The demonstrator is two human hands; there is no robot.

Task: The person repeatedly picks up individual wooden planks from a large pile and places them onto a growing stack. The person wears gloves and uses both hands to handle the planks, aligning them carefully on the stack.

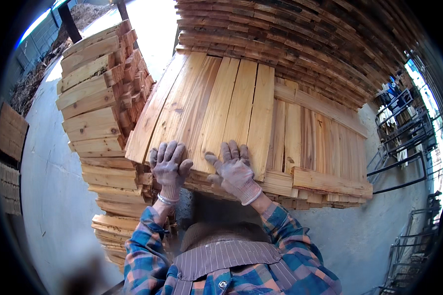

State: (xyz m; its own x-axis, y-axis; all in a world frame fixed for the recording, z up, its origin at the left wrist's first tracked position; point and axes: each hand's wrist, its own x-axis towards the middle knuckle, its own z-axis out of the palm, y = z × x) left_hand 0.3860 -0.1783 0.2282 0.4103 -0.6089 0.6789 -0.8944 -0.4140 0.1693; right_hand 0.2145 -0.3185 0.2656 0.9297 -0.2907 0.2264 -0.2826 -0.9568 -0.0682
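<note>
Striped apron [226, 254] closest; boards [212, 105] part-laid (est.)

L hand [170, 164] + R hand [235, 169]: fingers spread wide, palms down, gripping nothing, at boards' near ends. Boards cover L part of stack [330, 183]; R end w/o them, prob. left to do.

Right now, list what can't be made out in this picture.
Head view, grey-gloved left hand and grey-gloved right hand: palms hidden by their backs, facing pale wooden boards.
Head view, tall stack of brown wooden boards: partly cut off by the upper edge.
Head view, dark shape at lower left: too blurred to name.
</note>
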